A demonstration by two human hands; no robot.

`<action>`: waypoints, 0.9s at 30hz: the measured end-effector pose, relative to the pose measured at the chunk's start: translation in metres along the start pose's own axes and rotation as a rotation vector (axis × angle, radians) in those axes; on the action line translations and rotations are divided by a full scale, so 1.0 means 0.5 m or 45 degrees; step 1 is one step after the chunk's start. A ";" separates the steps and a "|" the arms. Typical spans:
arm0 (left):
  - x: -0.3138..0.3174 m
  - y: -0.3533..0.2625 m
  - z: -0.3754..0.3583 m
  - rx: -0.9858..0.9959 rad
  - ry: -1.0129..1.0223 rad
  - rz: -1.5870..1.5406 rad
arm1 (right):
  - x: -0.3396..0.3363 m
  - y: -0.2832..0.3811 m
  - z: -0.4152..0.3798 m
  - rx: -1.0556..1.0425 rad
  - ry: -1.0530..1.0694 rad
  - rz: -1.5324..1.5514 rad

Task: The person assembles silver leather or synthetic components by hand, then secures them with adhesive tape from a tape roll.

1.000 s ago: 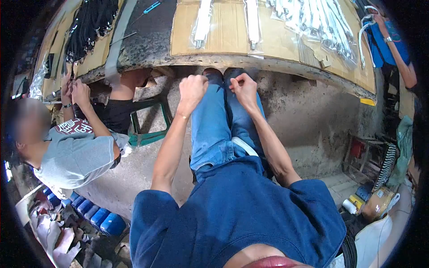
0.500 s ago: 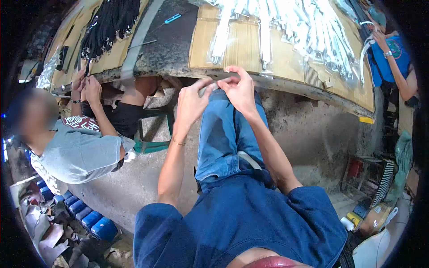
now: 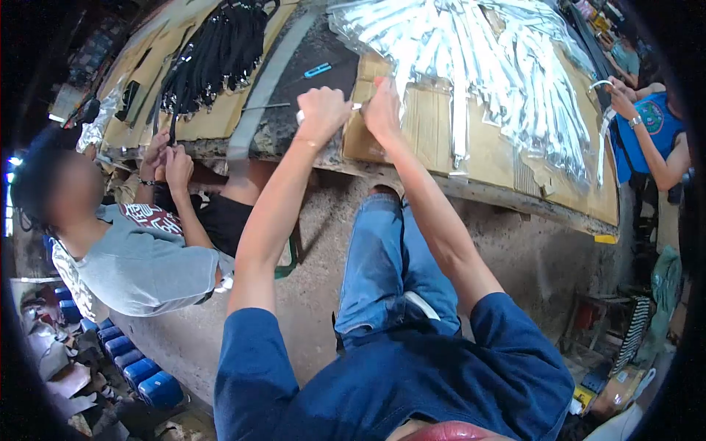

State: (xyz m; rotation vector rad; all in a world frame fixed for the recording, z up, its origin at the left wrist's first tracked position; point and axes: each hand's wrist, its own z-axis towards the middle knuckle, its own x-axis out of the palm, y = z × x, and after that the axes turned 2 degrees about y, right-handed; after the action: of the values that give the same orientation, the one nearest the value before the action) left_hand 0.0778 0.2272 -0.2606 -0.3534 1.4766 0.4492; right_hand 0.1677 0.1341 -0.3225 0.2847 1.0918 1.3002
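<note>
Over the front edge of the workbench, my left hand (image 3: 323,114) is closed in a fist around a white strap, a bit of which shows at its outer side. My right hand (image 3: 382,112) pinches the same white strap (image 3: 357,106) from the other side, and a short length with a metallic-looking part spans the gap between them. Most of the strap is hidden by my fingers. Just beyond and to the right, white straps in clear plastic sleeves (image 3: 460,121) fan out over a cardboard sheet (image 3: 423,121).
A blue-handled tool (image 3: 318,70) and a thin metal rod (image 3: 266,106) lie on the dark bench top. Black straps (image 3: 213,62) with metal fittings are piled at left, where a seated person (image 3: 147,250) handles one. Another person (image 3: 651,136) holds a white strap at right.
Both my hands have moved forward and up, from over my knees to above the bench edge. My left fingers have closed into a fist, and my head view has shifted.
</note>
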 end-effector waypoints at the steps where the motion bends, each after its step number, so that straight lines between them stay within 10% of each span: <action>1: 0.011 -0.011 0.024 -0.002 -0.016 0.002 | 0.000 0.004 0.004 0.007 0.141 -0.087; 9: 0.003 -0.025 0.079 0.270 0.136 0.300 | -0.042 0.019 -0.029 -0.084 0.206 -0.050; 16: 0.053 -0.024 0.047 0.174 -0.233 0.183 | -0.151 0.002 -0.088 -0.051 0.023 0.135; 27: 0.033 -0.040 0.090 0.044 0.178 0.180 | -0.086 -0.047 0.035 0.043 0.262 0.134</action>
State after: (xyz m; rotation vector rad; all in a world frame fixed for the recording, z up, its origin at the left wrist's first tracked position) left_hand 0.1272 0.2333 -0.2748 -0.2583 1.6502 0.5193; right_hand 0.2012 0.0962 -0.3097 0.2395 1.2880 1.4291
